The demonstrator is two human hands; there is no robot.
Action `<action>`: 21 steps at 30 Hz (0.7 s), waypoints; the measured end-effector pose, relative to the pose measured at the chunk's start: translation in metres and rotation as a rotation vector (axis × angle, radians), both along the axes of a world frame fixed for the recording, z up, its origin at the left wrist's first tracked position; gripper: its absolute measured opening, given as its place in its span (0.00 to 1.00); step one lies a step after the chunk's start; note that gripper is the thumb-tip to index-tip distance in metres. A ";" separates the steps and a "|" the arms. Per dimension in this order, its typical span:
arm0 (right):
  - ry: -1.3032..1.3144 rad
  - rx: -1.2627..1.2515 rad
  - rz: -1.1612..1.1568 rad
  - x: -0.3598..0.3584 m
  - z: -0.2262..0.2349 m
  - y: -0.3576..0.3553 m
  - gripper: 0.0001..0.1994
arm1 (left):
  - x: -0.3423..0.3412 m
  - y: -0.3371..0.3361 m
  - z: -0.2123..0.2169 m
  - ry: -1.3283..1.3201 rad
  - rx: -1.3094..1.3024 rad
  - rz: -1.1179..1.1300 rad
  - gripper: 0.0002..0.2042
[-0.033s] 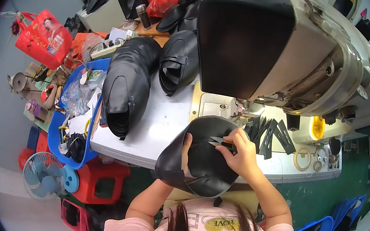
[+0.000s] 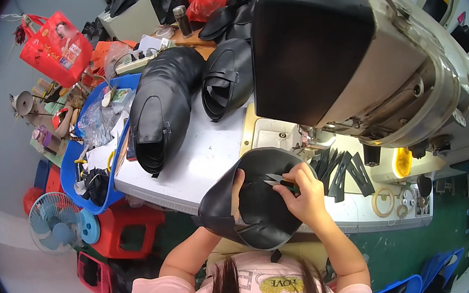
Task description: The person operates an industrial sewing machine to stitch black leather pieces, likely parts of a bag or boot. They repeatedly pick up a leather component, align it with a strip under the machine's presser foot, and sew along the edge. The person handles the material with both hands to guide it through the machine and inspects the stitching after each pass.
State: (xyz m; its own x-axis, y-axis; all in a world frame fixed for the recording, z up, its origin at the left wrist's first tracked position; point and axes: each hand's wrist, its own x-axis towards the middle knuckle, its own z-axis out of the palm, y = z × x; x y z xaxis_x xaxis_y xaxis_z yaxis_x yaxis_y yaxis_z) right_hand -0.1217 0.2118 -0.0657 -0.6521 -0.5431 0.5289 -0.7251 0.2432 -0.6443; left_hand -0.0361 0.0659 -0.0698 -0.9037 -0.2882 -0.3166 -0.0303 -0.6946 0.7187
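A curved black leather shoe upper is held up in front of me, before the sewing machine. My left hand grips it from the left; thumb and part of the palm show against its inner side, while the other fingers are hidden. In my right hand is a small pair of thread snips, the pointed blades slightly apart over the inside of the upper. The fingers are closed round the snips' handle, by the upper's right edge.
Stacked black shoe uppers lie on the white table, beside another small stack. Black leather strips rest to the right under the machine. Leftward are a blue basket, a red stool and a fan.
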 end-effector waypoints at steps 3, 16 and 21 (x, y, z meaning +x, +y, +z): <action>0.027 -0.028 0.019 0.003 0.002 -0.007 0.14 | 0.000 0.003 -0.005 -0.027 -0.068 0.053 0.19; -0.086 -0.153 -0.100 -0.012 -0.018 0.023 0.11 | -0.023 -0.103 0.053 0.683 -1.905 0.623 0.12; -0.126 -0.132 -0.055 -0.001 -0.030 0.023 0.12 | -0.077 -0.139 0.051 0.570 -2.479 0.252 0.31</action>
State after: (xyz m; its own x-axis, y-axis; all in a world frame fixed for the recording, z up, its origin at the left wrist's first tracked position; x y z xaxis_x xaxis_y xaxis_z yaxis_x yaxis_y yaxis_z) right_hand -0.1230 0.2350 -0.0955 -0.7444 -0.4358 0.5059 -0.6248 0.1875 -0.7579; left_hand -0.1127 -0.0734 -0.0190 -0.6586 0.3409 0.6709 0.2490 0.9400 -0.2333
